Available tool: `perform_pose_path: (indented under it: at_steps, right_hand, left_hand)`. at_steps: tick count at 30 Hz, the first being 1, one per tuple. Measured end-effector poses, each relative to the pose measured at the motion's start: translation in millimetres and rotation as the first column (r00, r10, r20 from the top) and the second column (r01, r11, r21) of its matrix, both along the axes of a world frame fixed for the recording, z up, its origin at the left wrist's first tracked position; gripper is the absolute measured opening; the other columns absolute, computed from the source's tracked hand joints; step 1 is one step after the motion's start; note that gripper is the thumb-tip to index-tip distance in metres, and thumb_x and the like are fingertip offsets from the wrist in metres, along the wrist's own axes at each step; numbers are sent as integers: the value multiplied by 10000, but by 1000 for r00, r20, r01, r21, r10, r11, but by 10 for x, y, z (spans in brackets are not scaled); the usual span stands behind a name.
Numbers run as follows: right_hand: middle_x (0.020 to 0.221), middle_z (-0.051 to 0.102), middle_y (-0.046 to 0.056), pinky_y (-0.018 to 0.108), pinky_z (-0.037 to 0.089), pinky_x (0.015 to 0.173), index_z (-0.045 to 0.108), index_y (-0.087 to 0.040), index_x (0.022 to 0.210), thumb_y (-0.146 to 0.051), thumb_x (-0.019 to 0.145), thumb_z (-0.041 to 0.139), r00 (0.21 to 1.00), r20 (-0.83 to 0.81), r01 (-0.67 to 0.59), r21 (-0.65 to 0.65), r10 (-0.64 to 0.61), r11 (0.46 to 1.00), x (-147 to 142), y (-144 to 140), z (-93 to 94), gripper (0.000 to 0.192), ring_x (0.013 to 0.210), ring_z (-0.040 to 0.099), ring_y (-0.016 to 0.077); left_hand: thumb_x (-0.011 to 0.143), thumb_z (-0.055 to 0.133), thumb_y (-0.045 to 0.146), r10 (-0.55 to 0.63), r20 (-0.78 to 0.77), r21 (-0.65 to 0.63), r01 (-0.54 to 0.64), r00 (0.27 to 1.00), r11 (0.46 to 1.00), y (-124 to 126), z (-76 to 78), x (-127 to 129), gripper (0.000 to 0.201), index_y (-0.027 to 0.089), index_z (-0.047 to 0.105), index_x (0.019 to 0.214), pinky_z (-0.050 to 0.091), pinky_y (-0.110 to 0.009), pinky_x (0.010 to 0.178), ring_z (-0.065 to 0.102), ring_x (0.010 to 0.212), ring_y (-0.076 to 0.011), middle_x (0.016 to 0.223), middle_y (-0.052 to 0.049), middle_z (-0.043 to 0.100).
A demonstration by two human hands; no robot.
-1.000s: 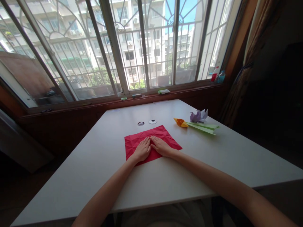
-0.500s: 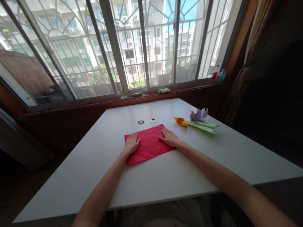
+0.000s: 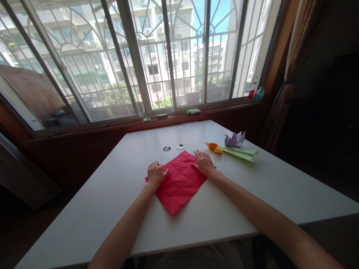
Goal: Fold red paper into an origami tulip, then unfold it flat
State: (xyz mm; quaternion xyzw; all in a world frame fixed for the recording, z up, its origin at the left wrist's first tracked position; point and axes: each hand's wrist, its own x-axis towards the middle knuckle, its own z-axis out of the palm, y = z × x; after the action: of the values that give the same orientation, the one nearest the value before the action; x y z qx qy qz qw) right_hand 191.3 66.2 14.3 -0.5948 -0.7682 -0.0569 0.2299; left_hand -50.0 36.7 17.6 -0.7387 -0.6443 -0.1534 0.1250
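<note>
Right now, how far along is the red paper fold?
Done: the red sheet is creased all over in a grid and lies opened flat, one corner toward the person. In hand: left hand and right hand press its side corners on the table. Left: no folded form shows yet, unlike the finished paper models nearby.

Head view, facing forward-down over table (image 3: 252,194).

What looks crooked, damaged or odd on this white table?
The creased red paper square lies askew, one corner pointing at the table's near edge. The left hand rests on its left corner, the right hand on its right corner. Its many creases look folded, not torn. Nothing is spilled.
</note>
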Motion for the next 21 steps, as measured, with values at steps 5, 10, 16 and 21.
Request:
perform_pose_path:
  at_steps: [5, 10, 16, 21]
  right_hand:
    - [1145, 532, 143, 372, 390, 895, 425, -109, 1203, -139, 808, 361, 966, -109, -235, 27, 236, 972, -303, -220, -20, 401, 1059, 485, 242]
    - [1277, 430, 126, 396, 315, 985, 379, -123, 1250, -297, 850, 339, 865, -94, -500, -95, 492, 861, -512, -348, -131, 438, 1198, 367, 224]
    - [1390, 213, 150, 370, 175, 1051, 268, -73, 1317, -591, 799, 261, 878, -20, -464, -276, 478, 842, -313, -195, -144, 733, 1289, 163, 228]
    - [1390, 216, 141, 354, 155, 1048, 262, -87, 1324, -610, 794, 228, 936, 33, -321, -325, 350, 890, -80, 6, -128, 745, 1287, 174, 225]
  left_hand:
    - [825, 331, 272, -335, 60, 13, 334, 941, 942, -94, -58, 227, 300, 162, 555, 992, 357, -337, 882, 495, 988, -196, 1034, -92, 559]
    - [862, 238, 324, -535, 144, -168, 554, 832, 816, -49, -247, 269, 466, 145, 291, 1289, 240, -331, 1023, 275, 1249, -157, 1360, -85, 313]
    - [860, 189, 433, -485, 127, -255, 501, 865, 827, -56, -229, 253, 541, 151, 246, 1318, 167, -349, 1052, 173, 1288, -166, 1396, -72, 231]
    - [858, 169, 455, -475, 141, -265, 496, 868, 827, -90, -180, 276, 559, 143, 269, 1311, 165, -331, 1050, 193, 1282, -163, 1383, -80, 268]
